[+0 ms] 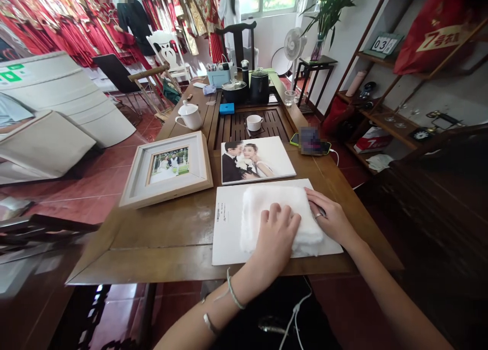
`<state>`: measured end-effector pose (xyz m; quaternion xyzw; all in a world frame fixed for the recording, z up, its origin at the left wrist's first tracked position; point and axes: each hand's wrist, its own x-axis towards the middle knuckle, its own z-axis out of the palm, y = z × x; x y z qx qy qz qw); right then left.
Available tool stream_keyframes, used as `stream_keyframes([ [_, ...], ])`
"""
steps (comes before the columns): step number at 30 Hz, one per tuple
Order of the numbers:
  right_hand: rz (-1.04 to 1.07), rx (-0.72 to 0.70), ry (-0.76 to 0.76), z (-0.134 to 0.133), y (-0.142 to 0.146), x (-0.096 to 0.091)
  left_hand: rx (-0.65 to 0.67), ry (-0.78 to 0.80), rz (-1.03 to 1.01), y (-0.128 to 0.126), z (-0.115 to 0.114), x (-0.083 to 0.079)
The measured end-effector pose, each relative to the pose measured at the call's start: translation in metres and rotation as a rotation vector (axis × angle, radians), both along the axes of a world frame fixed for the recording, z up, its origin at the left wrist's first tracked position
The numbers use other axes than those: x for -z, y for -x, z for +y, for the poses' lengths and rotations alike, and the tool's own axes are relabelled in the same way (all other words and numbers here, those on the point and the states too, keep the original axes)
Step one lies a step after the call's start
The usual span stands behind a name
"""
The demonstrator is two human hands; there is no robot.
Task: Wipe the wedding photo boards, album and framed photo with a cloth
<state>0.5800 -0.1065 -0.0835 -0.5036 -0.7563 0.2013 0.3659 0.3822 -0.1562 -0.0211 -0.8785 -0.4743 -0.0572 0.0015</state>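
A folded, fluffy white towel lies on a white panel with a small printed label and barcode at its left side. On top of the towel, my left hand presses with bent fingers, their tips sunk in the pile. My right hand is closed at the towel's right edge, wearing a ring; a small dark patch shows by its thumb, and I cannot make out what it is. Just beyond the panel lies a wedding photo print. To the left, a pale wooden picture frame holds another photo.
On the wooden table are a white lidded mug, a white cup, a small blue box, a phone on a cable, and dark pots. Shelves stand right; two people are at the back by garments.
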Motion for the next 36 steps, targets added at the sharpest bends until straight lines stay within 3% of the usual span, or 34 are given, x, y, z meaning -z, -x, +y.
stream_keyframes([
  [8, 0.01, -0.003, -0.016, 0.0, 0.002, 0.001, 0.142, 0.158, -0.043, 0.013, -0.058, -0.002],
  [12, 0.009, 0.007, -0.026, 0.001, 0.002, 0.003, 0.043, 0.178, -0.131, 0.025, -0.068, 0.003],
  [17, 0.013, 0.0, -0.029, 0.001, 0.002, 0.003, -0.206, 0.142, -0.205, 0.035, -0.051, 0.007],
  [22, 0.015, -0.002, -0.016, 0.0, 0.001, 0.002, -0.168, 0.124, -0.186, 0.036, -0.012, 0.004],
  [28, 0.009, -0.005, -0.012, 0.0, 0.0, 0.001, -0.21, 0.142, -0.14, 0.028, 0.029, 0.005],
  [32, 0.004, -0.007, -0.014, 0.0, 0.0, 0.0, -0.176, 0.119, -0.085, 0.024, 0.03, 0.003],
  [36, 0.01, -0.002, -0.014, 0.0, 0.001, 0.0, -0.16, 0.112, -0.021, 0.028, 0.012, 0.001],
])
